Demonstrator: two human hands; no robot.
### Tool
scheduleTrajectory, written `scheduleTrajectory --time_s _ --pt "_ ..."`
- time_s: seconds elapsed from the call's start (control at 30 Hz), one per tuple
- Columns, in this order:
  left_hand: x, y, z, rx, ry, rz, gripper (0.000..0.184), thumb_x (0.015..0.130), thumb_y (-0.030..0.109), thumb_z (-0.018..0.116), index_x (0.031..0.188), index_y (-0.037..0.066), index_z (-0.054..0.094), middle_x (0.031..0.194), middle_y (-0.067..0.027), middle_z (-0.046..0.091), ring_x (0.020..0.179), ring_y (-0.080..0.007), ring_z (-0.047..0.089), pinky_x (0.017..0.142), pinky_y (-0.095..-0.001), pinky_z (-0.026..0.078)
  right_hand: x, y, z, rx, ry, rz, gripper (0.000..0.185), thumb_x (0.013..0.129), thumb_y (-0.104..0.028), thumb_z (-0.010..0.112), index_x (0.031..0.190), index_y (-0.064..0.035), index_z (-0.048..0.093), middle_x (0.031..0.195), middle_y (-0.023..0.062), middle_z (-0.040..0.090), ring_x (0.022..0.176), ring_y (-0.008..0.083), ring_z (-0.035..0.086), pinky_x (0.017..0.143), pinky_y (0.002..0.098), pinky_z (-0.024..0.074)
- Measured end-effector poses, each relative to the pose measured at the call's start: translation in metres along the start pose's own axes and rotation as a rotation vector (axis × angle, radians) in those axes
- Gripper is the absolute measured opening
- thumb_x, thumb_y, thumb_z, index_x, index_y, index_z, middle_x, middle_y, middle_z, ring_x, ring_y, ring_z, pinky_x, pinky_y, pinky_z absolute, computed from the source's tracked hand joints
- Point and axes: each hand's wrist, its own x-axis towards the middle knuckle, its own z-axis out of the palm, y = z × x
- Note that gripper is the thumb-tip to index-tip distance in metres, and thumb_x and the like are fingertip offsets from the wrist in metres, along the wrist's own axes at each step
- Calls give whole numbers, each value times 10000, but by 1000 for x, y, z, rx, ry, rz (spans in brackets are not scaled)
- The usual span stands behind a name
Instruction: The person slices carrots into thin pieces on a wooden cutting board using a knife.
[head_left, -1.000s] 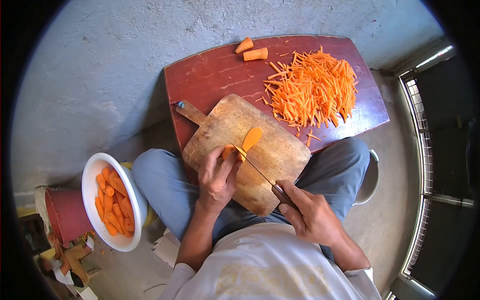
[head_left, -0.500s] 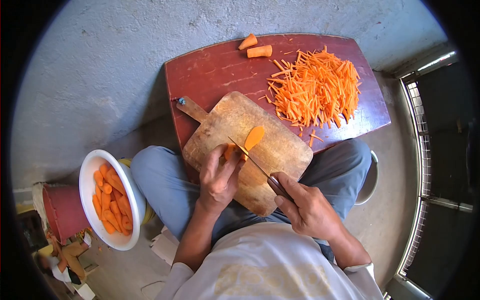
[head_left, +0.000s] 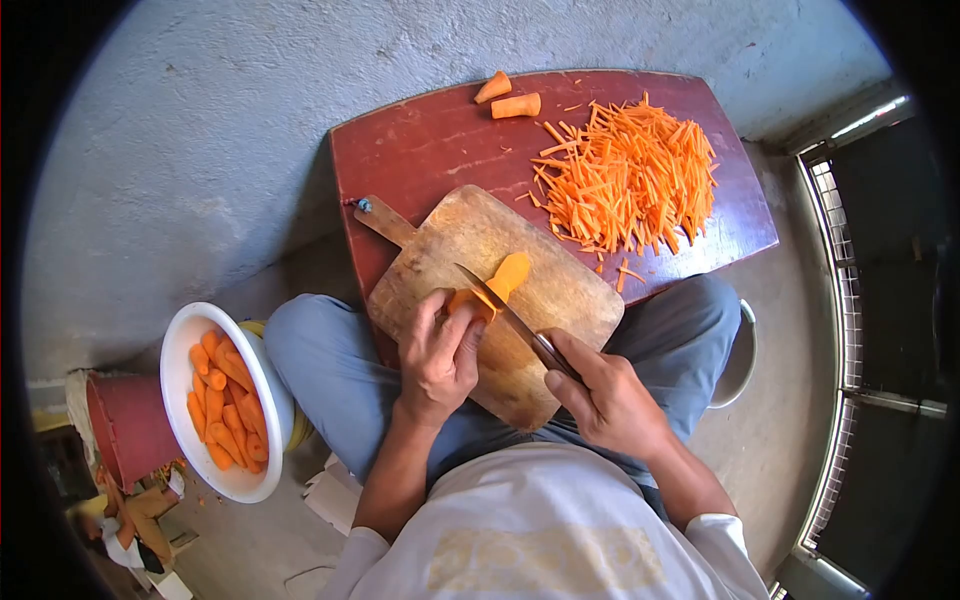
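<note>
A wooden cutting board (head_left: 545,300) lies tilted over the near edge of the red table. On it my left hand (head_left: 436,350) grips a piece of carrot (head_left: 468,303), fingertips curled against it. My right hand (head_left: 605,390) is closed on the handle of a knife (head_left: 515,320), whose blade lies against the cut side of the carrot. Flat carrot slices (head_left: 512,273) rest overlapping just beyond the blade. A heap of carrot strips (head_left: 635,180) sits on the table, past the board to the right.
Two carrot chunks (head_left: 516,106) lie near the far edge of the red table (head_left: 420,135). At the left, a white basin (head_left: 178,350) holds several peeled carrots, beside a red bucket (head_left: 130,425). Another person (head_left: 150,520) is at the lower left. A pail (head_left: 745,355) stands behind my right knee.
The knife has moved from the carrot's top to its cut face, and a further slice now overlaps the one lying on the board. My left hand stays on the carrot.
</note>
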Motion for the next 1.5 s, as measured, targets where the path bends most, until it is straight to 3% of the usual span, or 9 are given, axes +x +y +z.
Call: scheduleTrajectory --time_s 0.17,0.27,0.37,0.77,0.87,0.97,1.17,1.27,1.5 --pt "0 1 1 33 -2 2 343 930 -5 854 1264 8 777 1260 -187 699 1085 -384 709 920 -472 585 -23 -10 -7 -9 -12 -20 443 1119 -101 662 1533 30 576 1085 281 752 940 476 770 829 485 600" --pt "-1 0 -1 56 -13 11 367 915 -11 865 1272 11 783 1265 -187 702 1090 -382 703 926 -470 580 -25 -16 -13 -32 -85 -1 483 1102 -102 673 1549 -2 520 1159 283 767 979 523 766 797 559 628" --pt "0 0 -2 57 -13 18 383 907 -8 874 1279 16 788 1268 -186 703 1084 -380 698 921 -469 577 -27 -24 -14 -31 -69 47 441 1106 -76 665 1528 17 577 1107 271 769 930 466 785 819 479 607" --pt "-2 0 -1 107 -13 48 378 906 13 876 1277 32 803 1296 -198 703 1082 -387 693 918 -491 573 2 -12 2 -92 -51 -50 495 1075 -74 685 1537 43 551 1121 319 763 986 526 761 836 547 603" --pt "-3 -1 -1 109 -8 50 346 922 36 874 1261 23 805 1302 -200 705 1098 -393 694 935 -497 573 27 7 15 -105 -13 -90 444 1086 -132 676 1479 14 532 1004 371 728 938 564 729 780 605 574" --pt "-4 -2 0 76 4 42 321 942 63 870 1252 14 804 1307 -200 706 1115 -400 695 953 -498 572 49 25 30 -86 -5 -143 421 1089 -137 671 1467 15 563 981 367 729 960 568 722 795 606 574" --pt "-6 -6 -1 36 1 21 314 970 75 851 1273 19 793 1307 -183 699 1101 -395 697 959 -498 569 39 19 15 -18 28 -134 415 1100 -156 676 1467 19 594 1050 344 748 1011 557 726 849 571 594" --pt "-6 0 -1 37 6 -11 325 967 58 842 1286 41 781 1283 -170 689 1077 -382 693 938 -485 572 14 -10 -2 -20 45 -113 454 1110 -125 673 1525 49 607 1058 300 754 938 479 769 833 474 596" --pt "-3 -1 0 41 -6 -2 314 947 36 854 1252 41 780 1256 -161 687 1093 -371 687 923 -476 577 -7 -10 -2 -13 13 -78 462 1111 -117 689 1532 46 596 1092 291 752 943 457 776 835 466 600"
